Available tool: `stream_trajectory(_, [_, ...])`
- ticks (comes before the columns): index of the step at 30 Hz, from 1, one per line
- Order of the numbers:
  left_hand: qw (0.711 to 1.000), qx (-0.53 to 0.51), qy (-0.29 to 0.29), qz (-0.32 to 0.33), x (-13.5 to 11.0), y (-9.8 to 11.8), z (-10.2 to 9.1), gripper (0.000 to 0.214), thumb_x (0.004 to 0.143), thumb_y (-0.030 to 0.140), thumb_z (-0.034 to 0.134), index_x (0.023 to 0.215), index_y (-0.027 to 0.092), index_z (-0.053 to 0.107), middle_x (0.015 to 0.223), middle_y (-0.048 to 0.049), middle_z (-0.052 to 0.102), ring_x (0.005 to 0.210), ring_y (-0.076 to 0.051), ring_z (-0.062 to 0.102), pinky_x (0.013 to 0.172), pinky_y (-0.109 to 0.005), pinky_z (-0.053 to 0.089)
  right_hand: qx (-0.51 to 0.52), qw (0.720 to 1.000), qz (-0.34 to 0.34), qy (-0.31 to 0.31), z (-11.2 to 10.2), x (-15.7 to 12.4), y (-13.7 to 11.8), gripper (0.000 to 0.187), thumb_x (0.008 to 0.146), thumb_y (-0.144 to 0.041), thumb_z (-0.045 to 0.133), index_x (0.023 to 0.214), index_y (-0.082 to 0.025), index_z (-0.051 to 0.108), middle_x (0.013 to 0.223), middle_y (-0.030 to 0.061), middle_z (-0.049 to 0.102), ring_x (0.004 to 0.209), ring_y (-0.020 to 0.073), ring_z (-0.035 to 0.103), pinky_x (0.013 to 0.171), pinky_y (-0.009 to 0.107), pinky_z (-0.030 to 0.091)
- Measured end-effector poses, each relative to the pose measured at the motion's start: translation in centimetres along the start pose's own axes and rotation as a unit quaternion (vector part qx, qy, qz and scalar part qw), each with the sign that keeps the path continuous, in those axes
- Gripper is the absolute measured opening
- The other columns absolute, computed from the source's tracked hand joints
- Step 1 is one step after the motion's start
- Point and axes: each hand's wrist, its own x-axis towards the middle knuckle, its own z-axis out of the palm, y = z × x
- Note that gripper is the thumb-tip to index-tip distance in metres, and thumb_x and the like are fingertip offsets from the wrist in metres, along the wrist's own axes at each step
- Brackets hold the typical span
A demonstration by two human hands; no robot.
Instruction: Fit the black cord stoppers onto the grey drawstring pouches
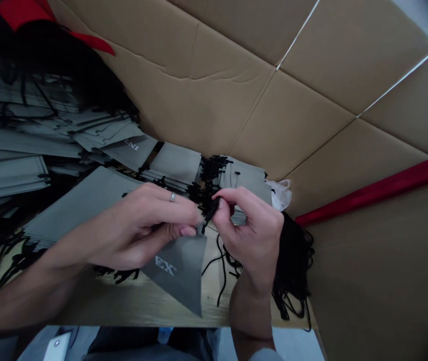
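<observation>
A grey fabric pouch (pixel 182 273) with white letters hangs from my left hand (pixel 146 228), whose thumb and fingers pinch its upper corner. My right hand (pixel 249 225) pinches a short black cord (pixel 211 213) between thumb and forefinger, right beside that corner. The cord runs from the pouch's corner up to my right fingertips. Part of the pouch's top edge is hidden behind my left hand. Loose black cords (pixel 221 265) lie on the table below my right hand.
Piles of grey pouches (pixel 176 163) with black cord ends cover the table's back and left. A bundle of black cords (pixel 292 265) hangs over at the right. Cardboard walls (pixel 214 90) enclose the table (pixel 154 306); a red strip (pixel 379 188) crosses the right one.
</observation>
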Motion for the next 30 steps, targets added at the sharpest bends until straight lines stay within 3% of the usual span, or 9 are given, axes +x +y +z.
stream_trajectory(3, [0.999, 0.005, 0.026, -0.030, 0.1, 0.2, -0.5, 0.022, 0.108, 0.012, 0.058, 0.088, 0.021, 0.061, 0.065, 0.0053, 0.048, 0.055, -0.010, 0.041, 0.053, -0.026, 0.033, 0.079, 0.996, 0.035, -0.032, -1.0, -0.1, 0.7, 0.023, 0.102, -0.012, 0.065, 0.117, -0.023, 0.079, 0.103, 0.0033, 0.083, 0.089, 0.0181, 0.077, 0.083, 0.033, 0.065])
stream_trajectory(6, [0.998, -0.005, 0.045, -0.039, 0.1, 0.1, -0.8, 0.019, 0.108, 0.013, 0.060, 0.092, 0.020, 0.066, 0.065, 0.0058, 0.051, 0.054, -0.008, 0.043, 0.052, -0.023, 0.035, 0.193, 0.977, 0.061, -0.065, -2.0, -0.4, 1.2, 0.044, 0.098, -0.013, 0.068, 0.141, -0.025, 0.074, 0.120, 0.0060, 0.084, 0.101, 0.0229, 0.080, 0.087, 0.039, 0.067])
stream_trajectory(9, [0.997, -0.018, 0.054, -0.042, 0.3, 0.0, -0.8, 0.023, 0.109, 0.015, 0.061, 0.088, 0.019, 0.066, 0.065, 0.0061, 0.053, 0.055, -0.007, 0.044, 0.053, -0.020, 0.036, 0.234, 0.966, 0.053, -0.096, -2.4, -0.6, 1.2, 0.046, 0.096, -0.020, 0.075, 0.141, -0.026, 0.074, 0.120, 0.0059, 0.085, 0.101, 0.0246, 0.080, 0.081, 0.038, 0.067])
stream_trajectory(12, [0.997, -0.020, 0.054, -0.051, 0.4, 0.0, -0.6, 0.022, 0.109, 0.015, 0.061, 0.088, 0.019, 0.067, 0.066, 0.0060, 0.055, 0.056, -0.007, 0.046, 0.054, -0.020, 0.037, 0.192, 0.971, 0.028, -0.139, -2.2, -0.5, 0.9, 0.037, 0.099, -0.025, 0.077, 0.136, -0.025, 0.075, 0.114, 0.0047, 0.085, 0.092, 0.0211, 0.080, 0.074, 0.035, 0.066])
stream_trajectory(15, [0.997, -0.019, 0.050, -0.060, 0.3, 0.1, -0.6, 0.023, 0.110, 0.016, 0.060, 0.088, 0.019, 0.068, 0.066, 0.0054, 0.054, 0.056, -0.008, 0.046, 0.054, -0.021, 0.037, 0.142, 0.977, 0.016, -0.156, -1.8, -0.3, 0.6, 0.025, 0.106, -0.019, 0.067, 0.130, -0.023, 0.074, 0.107, 0.0039, 0.085, 0.085, 0.0176, 0.079, 0.075, 0.032, 0.066])
stream_trajectory(18, [0.997, -0.010, 0.053, -0.062, 0.1, 0.1, -0.5, 0.028, 0.110, 0.017, 0.061, 0.082, 0.019, 0.063, 0.066, 0.0048, 0.054, 0.056, -0.008, 0.046, 0.054, -0.023, 0.035, 0.128, 0.980, 0.021, -0.148, -1.5, -0.3, 0.4, 0.017, 0.110, -0.016, 0.060, 0.118, -0.020, 0.075, 0.096, 0.0025, 0.083, 0.082, 0.0153, 0.077, 0.075, 0.029, 0.064])
stream_trajectory(23, [0.997, 0.008, 0.058, -0.055, 0.1, 0.2, -0.4, 0.026, 0.111, 0.019, 0.060, 0.085, 0.019, 0.065, 0.064, 0.0060, 0.046, 0.054, -0.008, 0.040, 0.052, -0.024, 0.032, 0.125, 0.982, 0.033, -0.139, -1.3, -0.4, 0.1, 0.019, 0.113, -0.019, 0.055, 0.118, -0.020, 0.073, 0.091, 0.0012, 0.080, 0.079, 0.0142, 0.075, 0.073, 0.028, 0.060])
stream_trajectory(30, [0.997, 0.026, 0.047, -0.063, 0.0, 0.3, 0.0, 0.023, 0.111, 0.017, 0.059, 0.089, 0.020, 0.065, 0.064, 0.0059, 0.046, 0.054, -0.009, 0.039, 0.053, -0.026, 0.032, -0.026, 0.996, -0.016, -0.082, 0.3, -0.4, 0.2, 0.022, 0.110, -0.013, 0.053, 0.107, -0.016, 0.075, 0.082, 0.0023, 0.072, 0.071, 0.0145, 0.066, 0.072, 0.029, 0.053])
